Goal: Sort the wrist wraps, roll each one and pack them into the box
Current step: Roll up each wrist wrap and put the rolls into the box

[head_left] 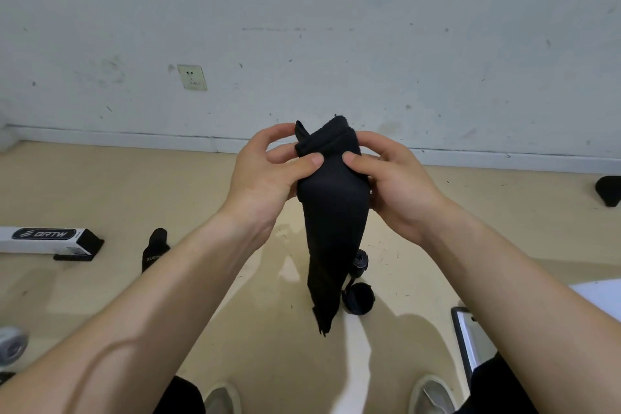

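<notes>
1. Step in hand: rolling. The black wrist wrap (332, 212) is held up in the air in front of the person, well above the floor (100, 185), and its top end is turned over into the first fold of a roll.
2. The left hand (265, 171) pinches the wrap's upper left edge, thumb pressed on the front and fingers curled behind; the right hand (396, 178) grips the upper right edge in the same way. Both are grasping the wrap.
3. The rest of the wrap hangs straight down as a long, limp strip with a ragged lower tip.
4. Next move, as I judge it: keep turning the top end over itself with even tension, so the roll stays tight and square — the slack tail must feed up without twisting.
5. Material: soft, matte woven fabric, thick enough to hold a fold.
6. On the floor below lie two finished rolls, one rolled wrap (359, 298) compact and cylindrical, a second roll (361, 262) just behind it.
7. A loose wrap (155, 249) lies unrolled to the left — beside it the long white box (43, 240), stiff card with a black end flap open.
</notes>
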